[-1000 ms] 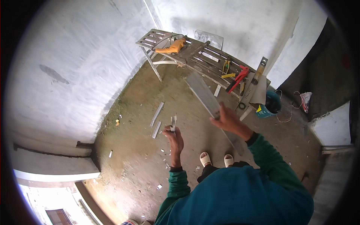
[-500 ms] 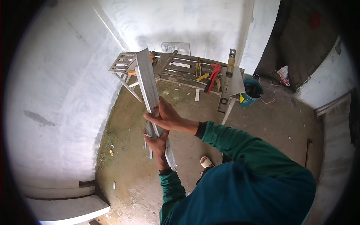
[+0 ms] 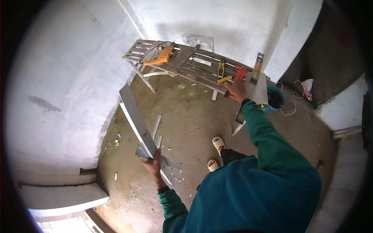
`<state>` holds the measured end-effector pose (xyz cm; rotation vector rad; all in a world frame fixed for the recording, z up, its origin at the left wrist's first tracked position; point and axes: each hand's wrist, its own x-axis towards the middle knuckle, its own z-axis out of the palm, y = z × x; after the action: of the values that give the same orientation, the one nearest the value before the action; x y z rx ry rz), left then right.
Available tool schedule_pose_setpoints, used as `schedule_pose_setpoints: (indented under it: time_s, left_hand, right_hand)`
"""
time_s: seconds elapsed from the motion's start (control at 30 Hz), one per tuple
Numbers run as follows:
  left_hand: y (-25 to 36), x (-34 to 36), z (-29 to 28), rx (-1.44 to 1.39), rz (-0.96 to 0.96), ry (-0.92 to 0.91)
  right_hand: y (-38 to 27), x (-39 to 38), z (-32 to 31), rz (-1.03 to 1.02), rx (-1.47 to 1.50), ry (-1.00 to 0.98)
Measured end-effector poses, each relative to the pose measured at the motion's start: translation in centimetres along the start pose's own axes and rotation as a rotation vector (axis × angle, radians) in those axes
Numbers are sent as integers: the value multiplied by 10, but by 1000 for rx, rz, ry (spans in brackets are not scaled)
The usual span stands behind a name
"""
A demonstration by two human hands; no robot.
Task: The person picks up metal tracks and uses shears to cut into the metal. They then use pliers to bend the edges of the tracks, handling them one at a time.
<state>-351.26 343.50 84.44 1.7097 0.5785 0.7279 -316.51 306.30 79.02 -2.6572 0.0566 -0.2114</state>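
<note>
My left hand [image 3: 152, 164] is closed round the lower part of a long grey metal channel [image 3: 136, 120], which slants up and to the left. A second metal piece [image 3: 171, 165] crosses it at the hand, sticking out to both sides. At the right of the bench, my right hand [image 3: 237, 90] covers the middle of a red-and-black hand tool [image 3: 240, 72]. Its red end shows above the fingers and a black part below. Beside that hand lie a yellow-handled tool [image 3: 225, 79], pliers [image 3: 221, 69] and a spirit level [image 3: 257, 68].
A slatted wooden bench [image 3: 180, 62] stands along the far wall, with an orange power drill [image 3: 161, 56] on its left. A teal bucket [image 3: 275, 97] stands at its right end. Metal strips [image 3: 156, 127] and small scraps lie on the floor. A pale ledge [image 3: 66, 197] juts out at lower left.
My right hand has let go of the metal pieces and reached right to the red-and-black tool on the bench. My left hand has lowered the channel, uncovering the drill. The view has shifted.
</note>
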Motion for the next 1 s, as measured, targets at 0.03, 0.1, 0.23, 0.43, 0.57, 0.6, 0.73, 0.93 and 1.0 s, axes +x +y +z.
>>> schedule_pose_setpoints:
  time_s: [0.03, 0.1, 0.23, 0.43, 0.57, 0.6, 0.73, 0.93, 1.0]
  left_hand:
    - [-2, -2, -7, 41, -21, 27]
    - [-13, -9, -24, 90, -27, 103]
    - [-16, -22, -35, 170, -39, 228]
    - [-20, -44, -28, 398, -53, 316]
    - [-52, -65, -40, 358, -196, 316]
    - [-54, -68, -36, 313, -223, 362]
    - [-59, -72, -27, 264, -301, 435]
    - [-66, -79, -32, 354, -347, 438]
    - [-69, -92, -37, 396, -348, 459]
  right_hand:
    - [8, 7, 1, 101, -37, -107]
    - [16, 13, 16, 98, -21, -115]
    - [11, 15, 39, 189, 5, -97]
    - [12, 16, 50, 254, 236, 167]
    - [-19, 12, 29, 312, 432, 167]
    - [-26, 14, 33, 187, 420, 185]
    - [-70, 49, 62, -107, 422, 134]
    - [-113, 93, 110, -122, 393, -144]
    - [-104, 92, 103, -163, 325, -115]
